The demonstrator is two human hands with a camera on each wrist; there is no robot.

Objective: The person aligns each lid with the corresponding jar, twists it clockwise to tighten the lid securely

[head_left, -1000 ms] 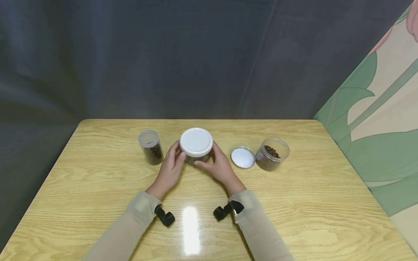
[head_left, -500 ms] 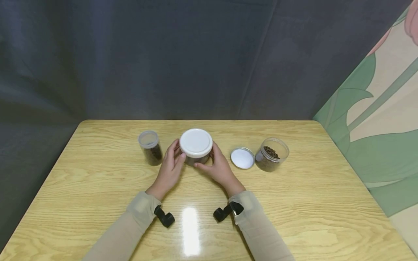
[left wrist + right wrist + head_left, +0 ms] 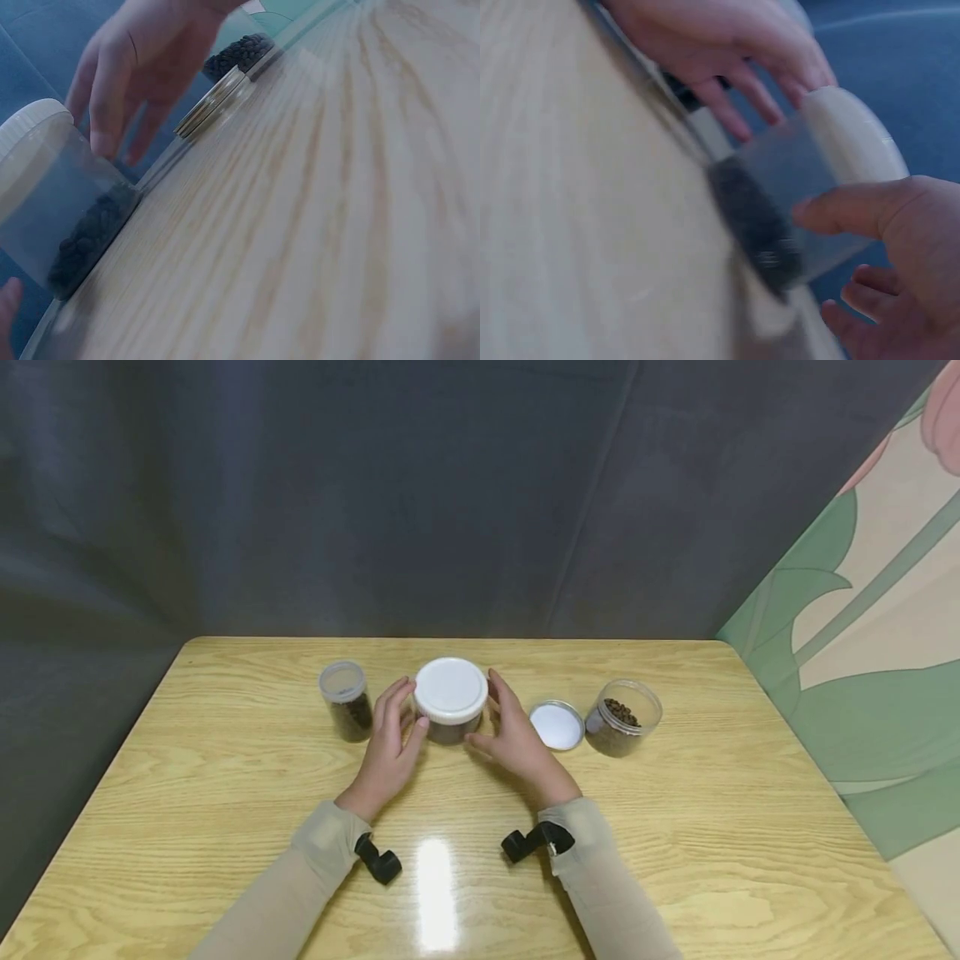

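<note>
White-lidded jar [image 3: 450, 700] stands upright at twelve o'clock; left hand [image 3: 386, 739] at its eight, right hand [image 3: 517, 742] at its four, both spread, contact unclear. Even movement on both sides should avoid tipping it.

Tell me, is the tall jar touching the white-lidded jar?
Apart. The head view shows tabletop and the left hand between the tall jar and the white-lidded jar.

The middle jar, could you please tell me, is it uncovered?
No, a white lid sits on top of the middle jar in the head view.
</note>
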